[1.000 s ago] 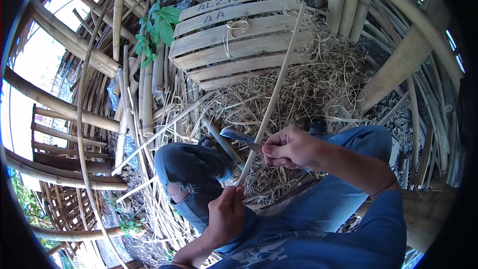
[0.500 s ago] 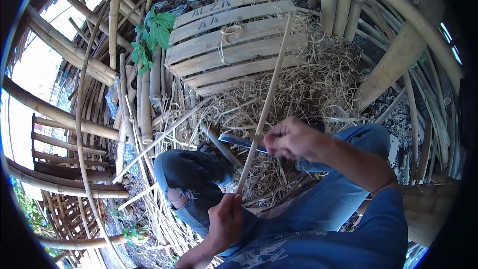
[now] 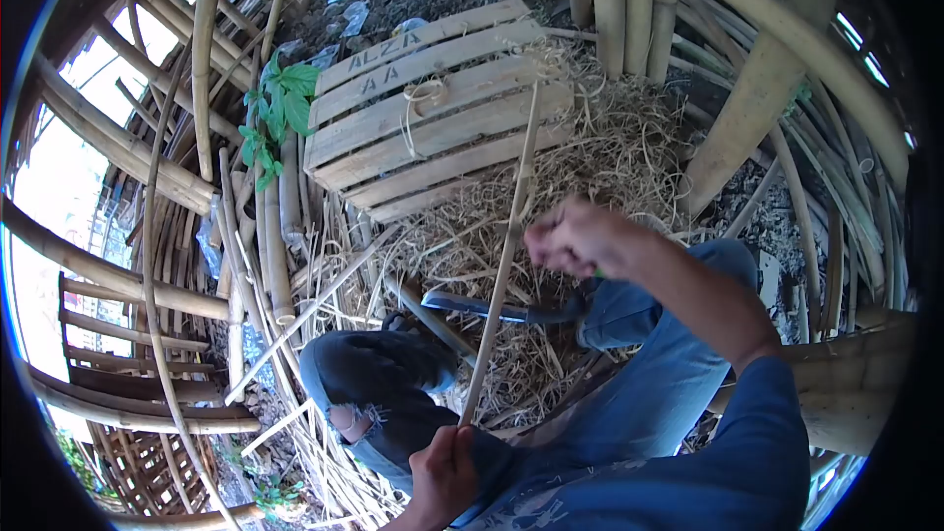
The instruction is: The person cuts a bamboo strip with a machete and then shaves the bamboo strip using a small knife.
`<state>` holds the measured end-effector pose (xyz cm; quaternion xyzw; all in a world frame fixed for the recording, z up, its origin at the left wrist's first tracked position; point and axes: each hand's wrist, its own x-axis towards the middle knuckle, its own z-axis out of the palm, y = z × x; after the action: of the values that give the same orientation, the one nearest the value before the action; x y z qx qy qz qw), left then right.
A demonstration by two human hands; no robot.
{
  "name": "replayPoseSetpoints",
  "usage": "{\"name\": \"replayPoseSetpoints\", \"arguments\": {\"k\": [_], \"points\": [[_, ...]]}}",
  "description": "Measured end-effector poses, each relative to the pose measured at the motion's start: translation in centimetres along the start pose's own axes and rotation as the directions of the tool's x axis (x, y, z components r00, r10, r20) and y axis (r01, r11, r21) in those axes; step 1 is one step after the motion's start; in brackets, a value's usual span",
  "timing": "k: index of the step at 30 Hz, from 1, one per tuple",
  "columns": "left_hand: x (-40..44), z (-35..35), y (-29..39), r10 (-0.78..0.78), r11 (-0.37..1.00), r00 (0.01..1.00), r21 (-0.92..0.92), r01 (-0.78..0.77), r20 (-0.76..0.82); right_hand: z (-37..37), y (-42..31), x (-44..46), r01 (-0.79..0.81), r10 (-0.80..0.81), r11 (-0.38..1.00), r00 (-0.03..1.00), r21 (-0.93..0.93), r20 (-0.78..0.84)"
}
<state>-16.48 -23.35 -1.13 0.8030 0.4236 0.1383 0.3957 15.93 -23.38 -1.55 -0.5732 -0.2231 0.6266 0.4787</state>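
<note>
My left hand (image 3: 444,470) is closed around the lower end of a long, pale bamboo strip (image 3: 504,265). The strip slants up and away from me, its far end in front of the slatted crate. Just right of its middle is my right hand (image 3: 580,241), fingers curled in and partly blurred; whatever they may hold is hidden. Below that hand a knife (image 3: 467,306) lies crosswise behind the strip, blade to the left and dark handle near my right leg. My bent knees (image 3: 379,369) are on either side of the strip.
A slatted wooden crate (image 3: 433,118) stands ahead, with a curled shaving (image 3: 425,93) on it. Bamboo shavings (image 3: 619,152) pile up beside and in front of it. Bamboo poles (image 3: 637,15) and a leafy plant (image 3: 287,103) stand around. Split strips (image 3: 315,305) lie on the left.
The view has shifted, and the crate now appears farther left. My right hand has risen away from the knife, whose handle now shows. My left hand still grips the strip's lower end.
</note>
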Motion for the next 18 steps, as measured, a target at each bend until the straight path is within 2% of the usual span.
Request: {"name": "replayPoseSetpoints", "arguments": {"k": [1,2,3,5,7,9,10,11,13,14,15,17,18], "points": [[0.0,0.0,0.0,-0.004,1.0,1.0,-0.009,0.004,-0.021,0.6,0.0,0.1,-0.054,0.054,0.999,0.998,-0.011,0.041],[0.1,-0.1,-0.2,0.005,1.0,1.0,-0.006,-0.005,-0.02,0.9,-0.4,-0.1,-0.029,0.026,0.999,0.997,-0.039,-0.073],[-0.2,-0.2,-0.4,0.019,1.0,1.0,0.011,-0.019,-0.02,-0.3,-0.6,0.3,-0.03,0.028,0.999,0.997,-0.028,-0.075],[-1.3,-0.7,-0.9,0.025,0.999,1.0,0.03,-0.025,-0.005,-3.6,-1.0,1.4,0.066,-0.059,0.995,0.993,0.072,-0.104],[-1.4,-0.7,-1.5,-0.034,0.989,0.999,0.146,0.031,0.017,-3.2,-1.2,1.1,0.055,-0.046,0.991,0.996,0.121,-0.076],[-1.6,-0.9,-1.9,-0.029,0.99,0.999,0.137,0.024,0.035,-1.6,-1.2,0.4,-0.051,0.05,0.997,0.999,0.05,0.02],[-1.9,-1.1,-1.9,-0.045,0.989,0.997,0.141,0.036,0.061,-2.4,-1.0,0.9,-0.046,0.05,0.998,0.994,0.042,-0.097],[-2.3,-1.4,-1.7,-0.055,0.987,0.996,0.153,0.043,0.072,-3.9,-0.8,1.6,-0.055,0.06,0.997,0.994,0.058,-0.094],[-2.6,-1.4,-1.3,-0.034,0.997,0.998,0.077,0.03,0.052,-6.8,-2.1,2.0,0.001,0.018,0.978,0.996,0.207,-0.088],[-2.7,-1.3,-1.6,-0.025,0.998,0.998,0.067,0.021,0.052,-6.1,-1.7,1.6,0.083,-0.057,0.985,0.984,0.15,-0.167],[-3.0,-1.2,-2.3,-0.03,0.998,0.999,0.048,0.028,0.045,-5.2,-1.6,1.2,0.091,-0.065,0.986,0.982,0.141,-0.175],[-2.7,-1.2,-2.3,-0.038,0.999,0.999,0.031,0.037,0.034,-4.0,-1.2,0.9,-0.054,0.052,0.995,0.998,0.084,0.026],[-2.9,-1.3,-2.2,-0.012,0.999,0.999,0.051,0.01,0.044,-4.5,-1.3,1.3,-0.032,0.041,0.993,0.996,0.115,-0.076]]}}
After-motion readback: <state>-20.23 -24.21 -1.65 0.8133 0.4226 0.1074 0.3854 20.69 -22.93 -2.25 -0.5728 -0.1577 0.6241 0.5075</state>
